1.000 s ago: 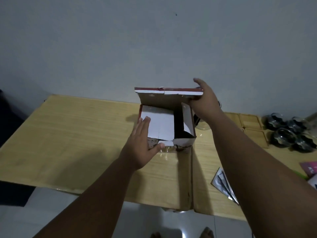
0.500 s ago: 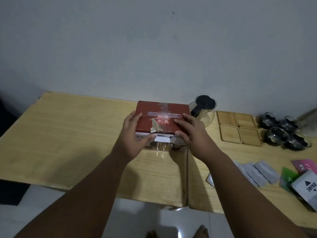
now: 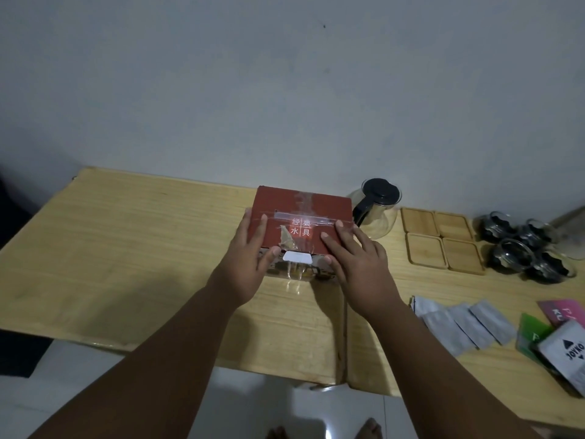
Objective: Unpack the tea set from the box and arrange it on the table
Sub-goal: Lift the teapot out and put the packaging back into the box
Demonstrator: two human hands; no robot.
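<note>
Near the middle of the tabletop [image 3: 133, 248] a red box [image 3: 300, 217] is sitting with its lid shut, both hands lying flat and open on top: left hand [image 3: 247, 264] gripping its left front edge, right hand [image 3: 354, 267] pressing its right side. Just right, a glass teapot [image 3: 376, 207], four wooden coasters [image 3: 443, 242], glass cups [image 3: 525, 248] and sachets [image 3: 465, 321] are lying

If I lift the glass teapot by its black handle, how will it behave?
The glass teapot looks thin-walled and clear, so probably fragile and light if empty. Its wide base suggests it stands steady, though weight may swing down away from the side handle. The black lid only seems to rest on top and might slip off if the pot is tilted.
</note>
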